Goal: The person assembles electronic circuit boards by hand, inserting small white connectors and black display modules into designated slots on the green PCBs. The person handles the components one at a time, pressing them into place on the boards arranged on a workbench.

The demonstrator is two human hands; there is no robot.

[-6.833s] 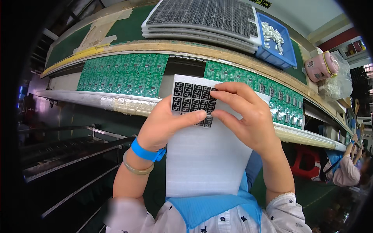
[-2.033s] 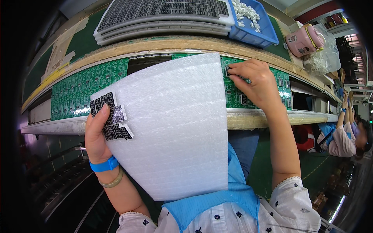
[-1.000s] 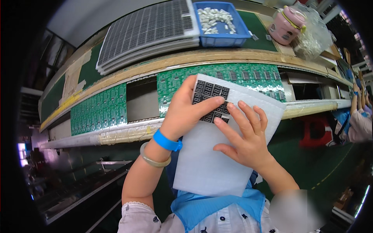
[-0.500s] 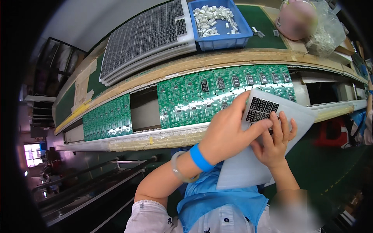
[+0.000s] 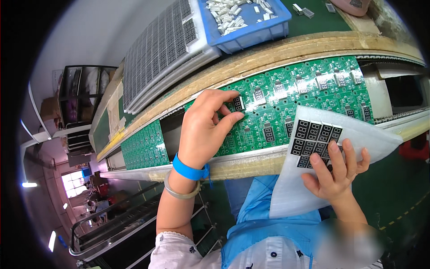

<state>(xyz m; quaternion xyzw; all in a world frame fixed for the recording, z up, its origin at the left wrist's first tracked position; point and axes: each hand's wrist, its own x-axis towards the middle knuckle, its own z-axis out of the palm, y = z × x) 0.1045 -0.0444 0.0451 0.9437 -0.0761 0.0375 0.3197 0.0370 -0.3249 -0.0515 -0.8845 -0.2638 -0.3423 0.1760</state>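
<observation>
Green and glossy, a circuit board (image 5: 293,74) lay beneath the left hand (image 5: 201,127), whose thumb and fingers pinched a small rectangular black display (image 5: 238,104) at its surface. The right hand (image 5: 334,179) spread its fingers wide, tips on blocky digit modules (image 5: 309,145) in rows on a pale foam sheet (image 5: 289,193).

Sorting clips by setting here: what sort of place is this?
Probably an electronics assembly line: green circuit boards in a row, with stacked sheets of digit displays and a blue bin beyond.
</observation>
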